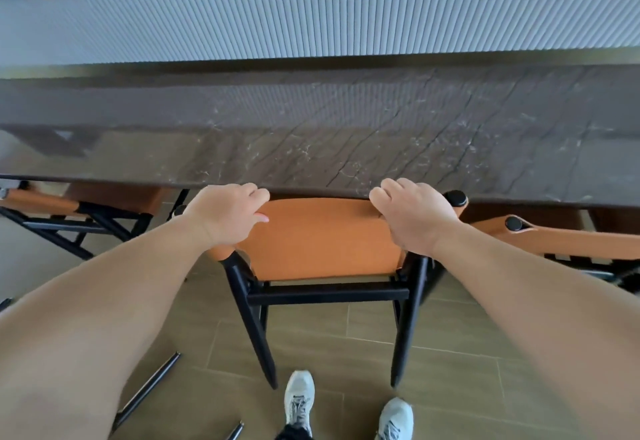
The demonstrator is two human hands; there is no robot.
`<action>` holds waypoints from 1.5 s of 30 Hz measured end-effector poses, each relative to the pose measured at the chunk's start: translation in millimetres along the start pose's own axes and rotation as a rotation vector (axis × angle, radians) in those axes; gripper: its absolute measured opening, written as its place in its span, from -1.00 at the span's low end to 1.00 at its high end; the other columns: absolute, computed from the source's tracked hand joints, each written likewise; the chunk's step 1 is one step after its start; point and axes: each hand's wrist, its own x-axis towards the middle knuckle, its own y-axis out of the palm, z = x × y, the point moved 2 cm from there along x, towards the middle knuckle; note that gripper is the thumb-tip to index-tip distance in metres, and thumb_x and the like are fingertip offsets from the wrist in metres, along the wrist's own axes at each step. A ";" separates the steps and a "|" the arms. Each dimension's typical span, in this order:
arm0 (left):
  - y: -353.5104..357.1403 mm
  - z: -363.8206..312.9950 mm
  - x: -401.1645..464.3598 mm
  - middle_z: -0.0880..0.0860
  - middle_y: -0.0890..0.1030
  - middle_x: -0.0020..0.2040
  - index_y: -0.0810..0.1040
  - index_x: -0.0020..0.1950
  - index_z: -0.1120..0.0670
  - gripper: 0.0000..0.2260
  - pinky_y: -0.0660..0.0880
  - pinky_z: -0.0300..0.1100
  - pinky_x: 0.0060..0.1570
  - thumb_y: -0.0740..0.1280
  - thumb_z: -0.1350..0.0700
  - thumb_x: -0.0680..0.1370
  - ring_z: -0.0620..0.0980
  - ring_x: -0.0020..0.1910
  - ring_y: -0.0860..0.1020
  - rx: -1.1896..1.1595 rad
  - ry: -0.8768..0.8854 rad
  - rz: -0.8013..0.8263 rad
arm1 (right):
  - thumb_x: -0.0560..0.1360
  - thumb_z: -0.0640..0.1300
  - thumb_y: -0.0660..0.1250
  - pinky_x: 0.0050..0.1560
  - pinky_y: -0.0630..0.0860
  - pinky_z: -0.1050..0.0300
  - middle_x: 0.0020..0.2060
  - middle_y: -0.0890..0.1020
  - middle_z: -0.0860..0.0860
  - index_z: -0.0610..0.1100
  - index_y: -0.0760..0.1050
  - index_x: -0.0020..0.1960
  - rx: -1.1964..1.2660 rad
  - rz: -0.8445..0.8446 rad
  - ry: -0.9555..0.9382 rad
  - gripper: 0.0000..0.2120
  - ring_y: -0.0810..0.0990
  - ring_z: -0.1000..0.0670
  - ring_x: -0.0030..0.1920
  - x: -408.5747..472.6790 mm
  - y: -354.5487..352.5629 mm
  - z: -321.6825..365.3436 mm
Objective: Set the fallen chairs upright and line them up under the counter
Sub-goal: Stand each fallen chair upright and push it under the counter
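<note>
**Chair square to the surface, both hands on its back**

The middle chair (322, 242) stands upright on the floor, its orange backrest running left to right, parallel to the edge of the surface (346, 148) just beyond it. The left hand (225, 214) grips the backrest's left end, fingers curled over the top rim; the right hand (412, 214) grips the right end likewise. Both are equally near, one at each end. The seat appears already tucked beneath. Any further push goes straight ahead, away from the body. Upright chairs sit beside it, left (69, 207) and right (571, 238). Black legs (149, 391) lying at lower left suggest another still fallen.
</note>
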 end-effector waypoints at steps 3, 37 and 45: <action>7.7 25.7 11.1 -0.10 0.37 -0.13 0.37 0.14 0.02 -0.68 0.31 -0.14 -0.33 0.03 -0.19 0.64 -0.02 -0.11 0.53 -0.004 0.032 -0.013 | 0.48 -0.22 0.29 -0.27 0.33 0.09 -0.08 0.44 0.00 -0.08 0.33 0.12 0.005 -0.006 0.052 -0.75 0.37 -0.03 -0.18 7.5 0.5 14.6; 60.8 56.2 33.2 -0.09 0.28 -0.32 0.15 -0.15 -0.05 -0.74 0.18 -0.14 -0.43 0.14 -0.13 0.62 0.00 -0.34 0.36 -0.341 -0.013 -0.149 | 0.50 -0.23 0.25 -0.23 0.35 0.11 -0.05 0.45 0.01 -0.07 0.36 0.12 -0.073 0.067 0.161 -0.77 0.47 -0.04 -0.08 82.9 11.9 14.3; 45.9 -1.2 34.4 -0.03 0.34 -0.25 0.39 -0.02 0.05 -0.84 0.21 -0.14 -0.46 0.22 -0.04 0.63 0.00 -0.35 0.34 -0.324 -0.092 -0.171 | 0.41 -0.30 0.30 -0.27 0.36 0.06 -0.10 0.49 -0.04 -0.11 0.41 0.05 -0.085 0.075 0.125 -0.76 0.49 -0.09 -0.11 58.5 25.7 -14.7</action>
